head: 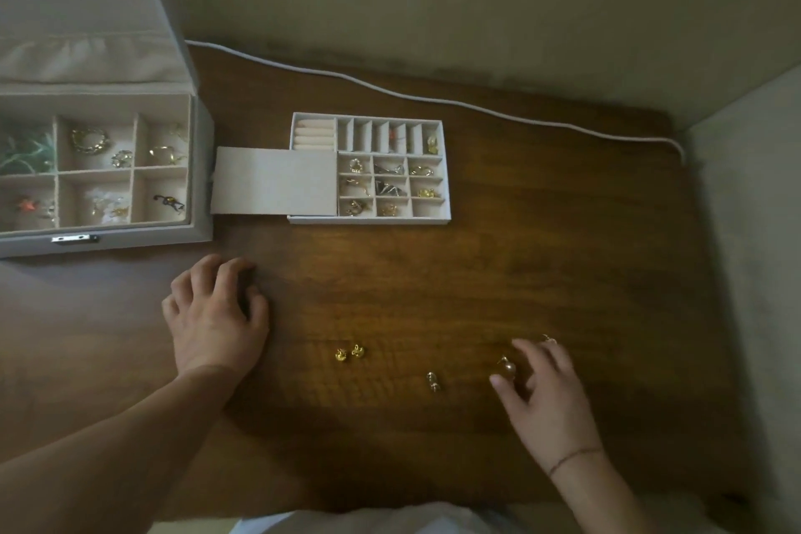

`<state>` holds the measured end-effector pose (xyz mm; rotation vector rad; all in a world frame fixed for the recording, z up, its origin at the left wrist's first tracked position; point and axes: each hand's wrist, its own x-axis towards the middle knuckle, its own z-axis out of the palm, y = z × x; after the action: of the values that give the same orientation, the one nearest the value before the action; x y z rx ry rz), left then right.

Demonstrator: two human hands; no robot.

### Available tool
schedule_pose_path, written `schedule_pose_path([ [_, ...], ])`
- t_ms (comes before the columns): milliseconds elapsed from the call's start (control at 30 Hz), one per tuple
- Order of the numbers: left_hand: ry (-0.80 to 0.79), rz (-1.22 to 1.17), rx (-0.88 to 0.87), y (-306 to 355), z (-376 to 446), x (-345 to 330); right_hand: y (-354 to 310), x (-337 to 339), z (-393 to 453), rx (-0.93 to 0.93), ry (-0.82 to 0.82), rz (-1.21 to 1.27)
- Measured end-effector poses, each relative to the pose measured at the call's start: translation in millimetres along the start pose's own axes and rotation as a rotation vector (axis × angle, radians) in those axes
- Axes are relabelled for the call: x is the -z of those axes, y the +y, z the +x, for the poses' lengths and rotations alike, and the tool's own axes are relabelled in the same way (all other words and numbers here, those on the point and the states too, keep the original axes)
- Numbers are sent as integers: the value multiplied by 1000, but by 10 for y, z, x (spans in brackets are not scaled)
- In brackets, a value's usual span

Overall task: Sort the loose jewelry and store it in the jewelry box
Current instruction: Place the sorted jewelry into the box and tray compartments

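The grey jewelry box (197,169) stands open at the left, with jewelry in several of its compartments. Its removable tray (446,186) lies mid-table, a flap folded out to its left. Loose on the wooden table (390,282) are a pair of gold earrings (348,353), a small gold piece (433,382), a pearl earring (506,369) and a thin ring (548,339). My right hand (548,399) is spread over the pearl earring, which lies between thumb and forefinger, not clearly gripped. My left hand (216,312) rests on the table with loosely curled fingers and holds nothing.
A white cable (433,101) runs along the back of the table by the wall. A pale wall or surface borders the table on the right. White cloth shows at the table's near edge.
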<state>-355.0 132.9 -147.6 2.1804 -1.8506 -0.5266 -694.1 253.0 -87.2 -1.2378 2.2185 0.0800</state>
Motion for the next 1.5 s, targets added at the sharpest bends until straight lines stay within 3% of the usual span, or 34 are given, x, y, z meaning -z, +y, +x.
schedule_pose_path([
  [533, 37, 14, 6, 22, -13, -16, -231, -163, 248, 243, 133, 109],
  [667, 37, 6, 2, 9, 1, -13, -310, -10, 297, 230, 66, 123],
  [833, 34, 4, 3, 7, 5, -25, 59, 194, 300, 97, 191, 70],
  [900, 32, 5, 3, 4, 6, -20, 189, 218, 305, 51, 158, 27],
  [1033, 28, 3, 6, 5, 6, -23, 277, 131, 303, 75, 94, 43],
  [1300, 7, 0, -6, -37, 14, -21, 260, 135, 415, 97, 122, -23],
  [1500, 1, 2, 0, -39, 15, -24, 52, 403, 671, 54, 103, 98],
])
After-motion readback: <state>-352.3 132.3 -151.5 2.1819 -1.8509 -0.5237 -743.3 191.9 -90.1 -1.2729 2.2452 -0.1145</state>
